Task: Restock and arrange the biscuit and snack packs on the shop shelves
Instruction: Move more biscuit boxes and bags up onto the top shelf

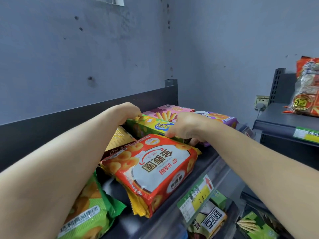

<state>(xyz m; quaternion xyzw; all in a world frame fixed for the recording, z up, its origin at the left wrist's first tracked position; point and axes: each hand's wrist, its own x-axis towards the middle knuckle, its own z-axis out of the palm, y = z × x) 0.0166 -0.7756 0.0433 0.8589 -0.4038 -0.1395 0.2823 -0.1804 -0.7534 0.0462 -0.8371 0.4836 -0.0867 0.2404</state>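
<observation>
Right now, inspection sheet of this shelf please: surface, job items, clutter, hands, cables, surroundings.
Surface: dark metal top shelf, price tag on its front rail.
Job's things: green cheese biscuit box held at both ends; red ring-biscuit pack in front; pink wafer-roll box and purple pack behind; green crinkled bag at the near left.
Clutter: nothing seen.
Grippers: left hand and right hand both grip the green box.
Cables: white plug and cord at the wall socket.
Surroundings: grey wall; neighbouring shelf with orange-red snack bag.

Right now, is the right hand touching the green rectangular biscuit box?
Touching. The head view shows the right hand lying on the green rectangular biscuit box, its thumb pressed against the near edge.
</observation>
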